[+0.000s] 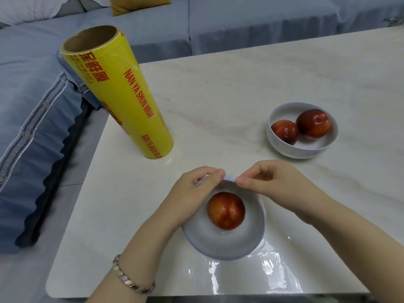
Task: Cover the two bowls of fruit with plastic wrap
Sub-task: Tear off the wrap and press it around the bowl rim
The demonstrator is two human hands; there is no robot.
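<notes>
Both hands meet at the far rim of the near bowl (218,255). The left hand (192,189) and right hand (273,182) each have curled fingers, thumb and forefinger pinching the edge of the plastic wrap (269,272), seemingly to pull it taut and press it down over the rim. The film lies across this bowl and its single red fruit (226,210), and spare film shines on the table (240,84) below the right wrist.

The second bowl (301,149), holding two red fruits, sits uncovered beyond the right hand. The roll (122,95) stands on end beyond the left hand, probably parked within reach for that bowl. Its yellow label reads "NAN YA SHUN WRAP" in red, beside red Chinese characters.
</notes>
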